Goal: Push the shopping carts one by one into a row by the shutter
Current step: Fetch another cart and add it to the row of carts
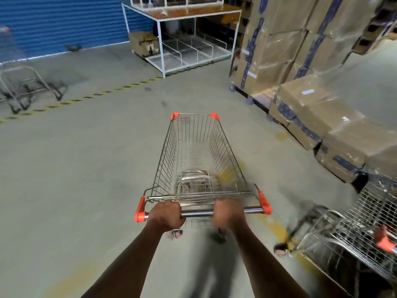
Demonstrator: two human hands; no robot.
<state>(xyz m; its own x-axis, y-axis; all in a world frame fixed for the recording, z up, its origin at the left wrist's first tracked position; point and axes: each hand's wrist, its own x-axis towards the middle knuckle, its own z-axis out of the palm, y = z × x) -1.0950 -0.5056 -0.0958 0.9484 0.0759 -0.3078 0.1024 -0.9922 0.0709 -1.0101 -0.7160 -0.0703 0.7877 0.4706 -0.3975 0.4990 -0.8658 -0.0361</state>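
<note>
Both forearms reach out from the bottom edge of view, left hand point(165, 218) and right hand point(228, 215) each wrapped tight round the handle bar point(197, 213) of an empty cart point(196, 155); the right hand is blurred, but its fingers look curled over the bar. Cart stands out on the open concrete floor point(86, 168), nose pointing ahead toward the white rack point(160, 46), not toward the blue shutter point(60, 24) at the far left. Yellow-black floor stripe point(86, 97) lies between cart and shutter. Parked carts point(23, 82) already stand by the shutter at the far left edge, blurred, count unclear. More carts point(354, 229) wait at the right edge, close beside the pushed one. Wrapped boxes point(300, 61) stacked along the right. Step in hand, by my reading: mid-run with one cart, well apart from the row. Next move likely calls for a swing to the left, across the stripe, then lining the nose up beside the parked carts. Care needed to keep the rear clear of the waiting carts on the turn.
</note>
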